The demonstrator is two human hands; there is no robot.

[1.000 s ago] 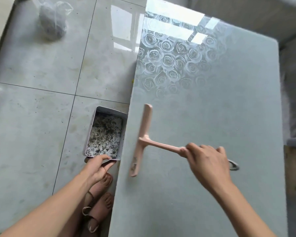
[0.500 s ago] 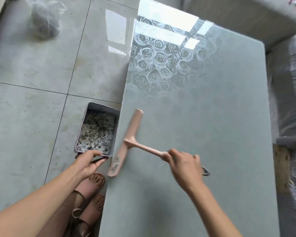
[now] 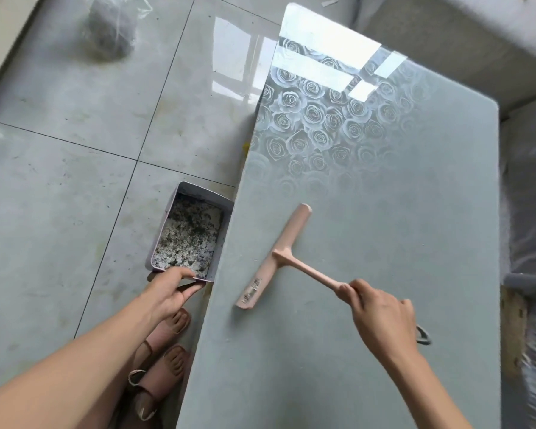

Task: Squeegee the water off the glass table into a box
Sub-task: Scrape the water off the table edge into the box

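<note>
The long frosted grey-green glass surface, with a rose pattern at its far end, runs away from the person. On it lies the pink plastic T-shaped squeegee, its blade flat on the glass and slanting from the near left to the far right. The blade is close to the left edge of the surface but does not reach it. The right grip is curled tight round the end of the squeegee's handle, and a grey loop sticks out behind it.

The pale rectangular box sits lower than the surface, just beside the left edge, with its right wall tucked against that edge. Its bottom is covered in dark speckled muck. The left grip holds the box by its near rim, thumb over the top and fingers beneath.

Under the box are the grey floor tiles and the person's feet in pink sandals. A clear plastic bag with something dark inside lies on the floor, well apart.
</note>
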